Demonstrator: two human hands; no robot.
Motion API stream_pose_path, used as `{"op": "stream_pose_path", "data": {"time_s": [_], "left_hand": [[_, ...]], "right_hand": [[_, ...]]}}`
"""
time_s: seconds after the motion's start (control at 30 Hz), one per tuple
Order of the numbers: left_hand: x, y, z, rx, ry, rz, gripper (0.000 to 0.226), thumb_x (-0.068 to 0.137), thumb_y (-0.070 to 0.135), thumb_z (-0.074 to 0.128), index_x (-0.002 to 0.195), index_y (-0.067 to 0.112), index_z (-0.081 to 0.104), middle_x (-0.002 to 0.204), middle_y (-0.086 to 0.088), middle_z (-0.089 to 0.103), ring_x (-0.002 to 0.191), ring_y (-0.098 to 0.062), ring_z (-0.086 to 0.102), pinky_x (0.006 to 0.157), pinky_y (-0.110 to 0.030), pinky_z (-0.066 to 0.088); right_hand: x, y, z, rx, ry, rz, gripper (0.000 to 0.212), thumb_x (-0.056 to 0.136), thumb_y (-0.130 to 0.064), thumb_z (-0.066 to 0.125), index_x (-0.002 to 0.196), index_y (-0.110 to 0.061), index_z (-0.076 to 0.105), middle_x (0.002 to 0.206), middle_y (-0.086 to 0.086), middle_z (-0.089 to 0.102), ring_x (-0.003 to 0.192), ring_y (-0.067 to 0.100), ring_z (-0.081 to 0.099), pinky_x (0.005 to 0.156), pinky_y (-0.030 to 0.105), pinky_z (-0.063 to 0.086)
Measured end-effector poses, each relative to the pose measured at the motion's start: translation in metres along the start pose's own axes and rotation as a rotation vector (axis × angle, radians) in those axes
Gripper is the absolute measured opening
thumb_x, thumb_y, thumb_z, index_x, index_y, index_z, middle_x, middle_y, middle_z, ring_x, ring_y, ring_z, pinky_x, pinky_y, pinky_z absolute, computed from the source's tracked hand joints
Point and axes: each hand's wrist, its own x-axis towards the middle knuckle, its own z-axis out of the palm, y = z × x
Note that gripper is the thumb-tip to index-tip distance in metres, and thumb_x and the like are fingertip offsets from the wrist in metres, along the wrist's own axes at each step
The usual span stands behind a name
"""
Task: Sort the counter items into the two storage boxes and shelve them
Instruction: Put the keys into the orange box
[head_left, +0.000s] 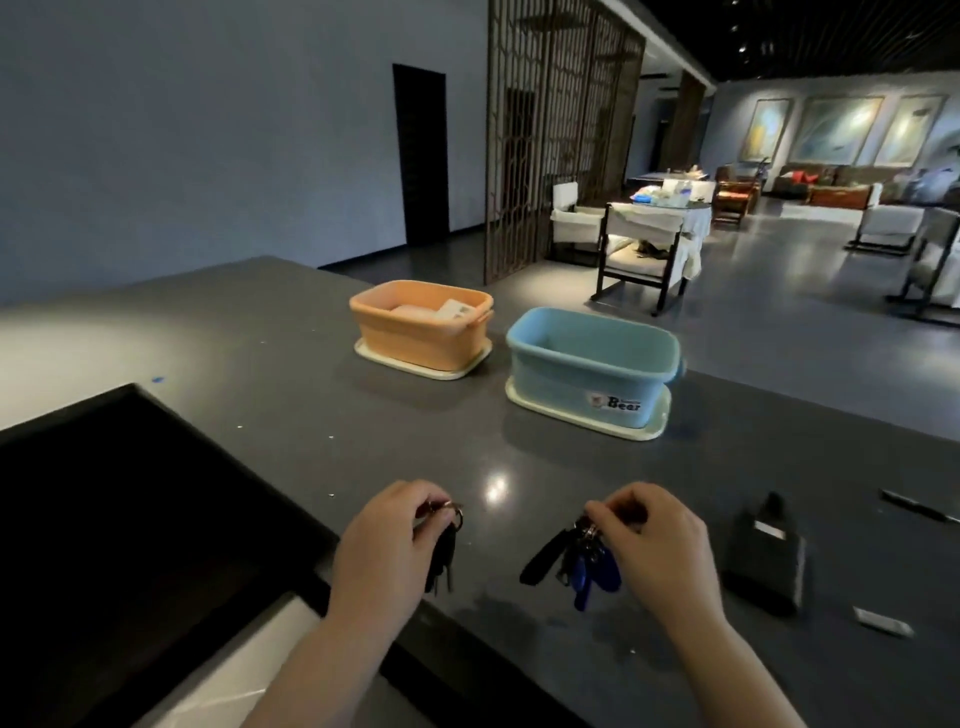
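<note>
I had the left hand (387, 540) pinched on a dark key bunch (441, 558) and the right hand (652, 545) on the blue-tagged keys (584, 564), both just above the counter (311, 415); next, I judged, each needed carrying forward into the orange box (423, 343) or blue box (587, 382).

**Dim room, one bright lamp overhead**

The room was dim and bluish, with the brightest light far off by the lit paintings (836, 130) on the back wall. On the dark counter (571, 467) a small hard glare spot showed where a ceiling lamp was mirrored, and a pale wash of light spread across its far left end. Soft shadows lay under the orange box (421, 327) and the blue box (592, 364). The black recess (130, 519) at left swallowed all detail. The black case (763, 561) and the small items near the right edge were smeared by blur. Straight lines bowed outward toward the frame edges, as a wide lens does.
</note>
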Motion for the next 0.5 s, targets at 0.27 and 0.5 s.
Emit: {"op": "stream_pose_path", "data": {"time_s": [0.27, 0.5], "left_hand": [[0.033, -0.104, -0.077, 0.026, 0.000, -0.093, 0.007, 0.089, 0.032, 0.061, 0.083, 0.036, 0.061, 0.084, 0.020, 0.058, 0.084, 0.001, 0.054, 0.072, -0.023, 0.046], [0.108, -0.156, -0.077, -0.031, 0.034, -0.118, 0.008, 0.088, 0.033, 0.062, 0.082, 0.036, 0.060, 0.083, 0.019, 0.059, 0.083, 0.005, 0.054, 0.067, -0.014, 0.039]], "right_hand": [[0.017, -0.082, 0.109, 0.083, -0.033, -0.019, 0.014, 0.083, -0.034, 0.070, 0.073, -0.027, 0.063, 0.076, -0.012, 0.063, 0.075, 0.001, 0.059, 0.060, 0.019, 0.041], [0.088, -0.109, 0.167, 0.065, -0.026, -0.032, 0.013, 0.084, -0.037, 0.068, 0.075, -0.029, 0.062, 0.078, -0.012, 0.064, 0.077, 0.002, 0.059, 0.067, 0.027, 0.048]]}}
